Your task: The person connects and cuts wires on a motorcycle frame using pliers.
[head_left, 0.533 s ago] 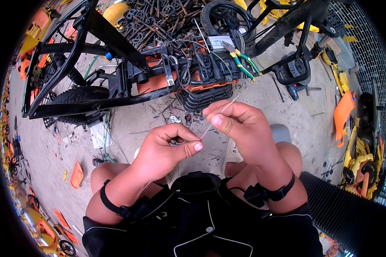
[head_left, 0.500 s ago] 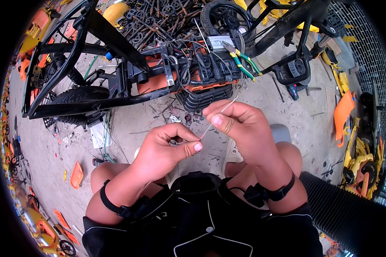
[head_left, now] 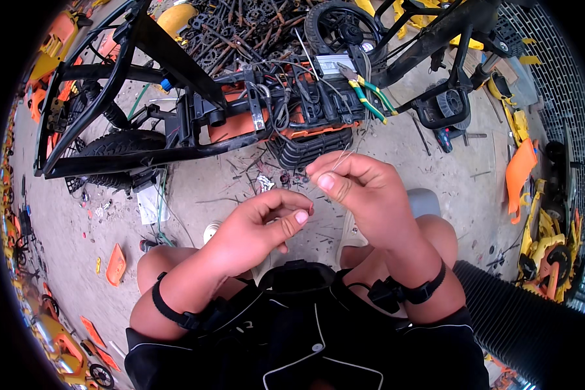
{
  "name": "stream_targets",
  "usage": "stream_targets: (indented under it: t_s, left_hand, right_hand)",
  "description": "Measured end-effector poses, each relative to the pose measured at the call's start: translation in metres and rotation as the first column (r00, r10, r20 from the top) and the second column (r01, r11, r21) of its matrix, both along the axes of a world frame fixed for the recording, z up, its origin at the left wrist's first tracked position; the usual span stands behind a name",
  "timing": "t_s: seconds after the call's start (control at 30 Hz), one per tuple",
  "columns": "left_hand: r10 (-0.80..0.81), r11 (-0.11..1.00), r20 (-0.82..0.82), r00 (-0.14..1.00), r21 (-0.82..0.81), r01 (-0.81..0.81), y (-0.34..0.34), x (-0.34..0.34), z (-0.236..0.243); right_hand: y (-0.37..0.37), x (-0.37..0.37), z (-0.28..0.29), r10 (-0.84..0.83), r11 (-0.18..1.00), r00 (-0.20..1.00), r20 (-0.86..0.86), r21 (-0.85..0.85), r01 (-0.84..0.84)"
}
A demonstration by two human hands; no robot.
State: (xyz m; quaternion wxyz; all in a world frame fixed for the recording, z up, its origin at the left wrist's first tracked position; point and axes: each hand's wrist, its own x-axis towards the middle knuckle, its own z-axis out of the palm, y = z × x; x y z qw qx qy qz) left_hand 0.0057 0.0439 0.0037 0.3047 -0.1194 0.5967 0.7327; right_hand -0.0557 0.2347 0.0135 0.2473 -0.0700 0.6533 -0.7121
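Observation:
My left hand is closed with thumb and fingers bent toward each other, a small red thing at its fingertips, too tiny to identify. My right hand pinches a thin pale wire between thumb and index finger, its free length rising above them. Both hands hang over my lap, a short gap between them. Beyond them lies a black vehicle frame with cables and a silver controller box; green-and-yellow pliers rest on it.
Behind the frame are a pile of dark metal parts and a spoked wheel. Yellow and orange panels lie along both sides. A black ribbed hose runs at lower right, and an orange piece lies left.
The wire no longer runs down to my left hand's fingertips. That hand's fingers have shifted slightly rightward and upward; my right hand has moved only slightly.

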Motion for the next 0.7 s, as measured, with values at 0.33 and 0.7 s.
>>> stream_targets:
  t_s: [0.33, 0.7]
  left_hand:
    - [-0.192, 0.981, -0.276, 0.942, -0.034, 0.190, -0.0102, 0.0004, -0.0056]
    - [-0.100, 0.983, -0.360, 0.928, -0.181, 0.035, -0.0087, -0.0007, -0.0032]
  right_hand:
    - [0.0013, -0.0008, 0.0037, 0.047, 0.999, 0.999, 0.023, -0.021, -0.046]
    - [0.0025, -0.0005, 0.0050, 0.067, 0.998, 0.997, 0.022, -0.010, -0.067]
